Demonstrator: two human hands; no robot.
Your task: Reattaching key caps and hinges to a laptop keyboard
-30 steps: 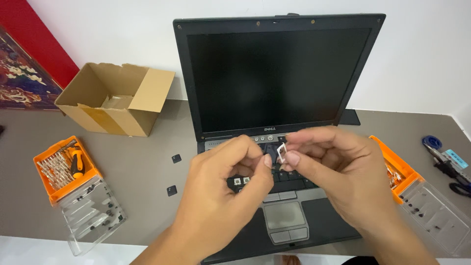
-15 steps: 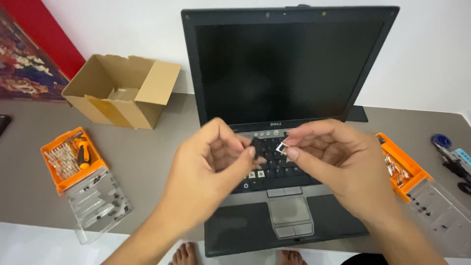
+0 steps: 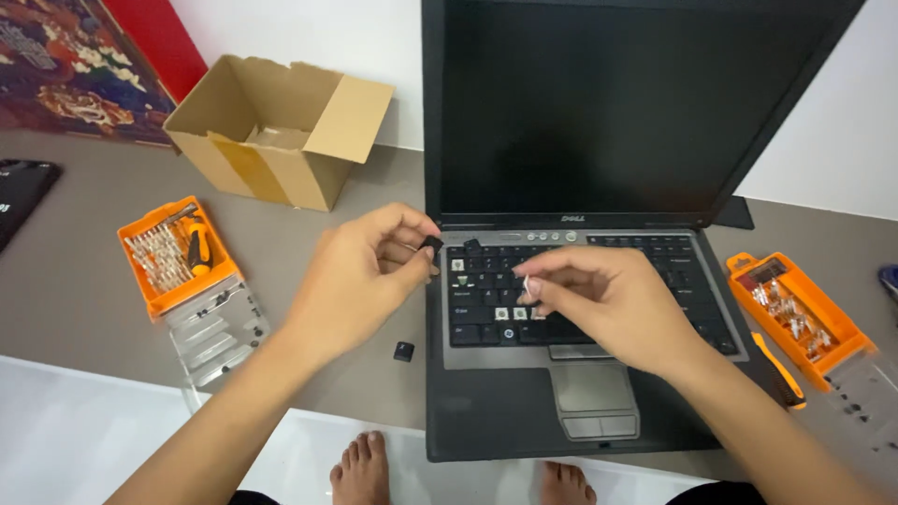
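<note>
Left hand (image 3: 360,271) fingers pinch one black keycap (image 3: 431,244) mid-frame; right hand (image 3: 608,304) fingers pinch one small white clip (image 3: 528,285) over one laptop (image 3: 580,309); two orange bit cases (image 3: 173,257), one cardboard box (image 3: 281,131), one loose keycap (image 3: 403,352) on worktop (image 3: 84,309).

The left hand (image 3: 360,276) is raised with its forearm reaching in from the lower left, the wrist bent slightly and the thumb and forefinger pinched together at the tips (the other fingers (image 3: 398,254) curl loosely beneath). The right hand (image 3: 608,304) lies lower, palm down, forearm entering from the lower right, its fingers bunched and pointing left with thumb and forefinger closed in a fine pinch.
</note>
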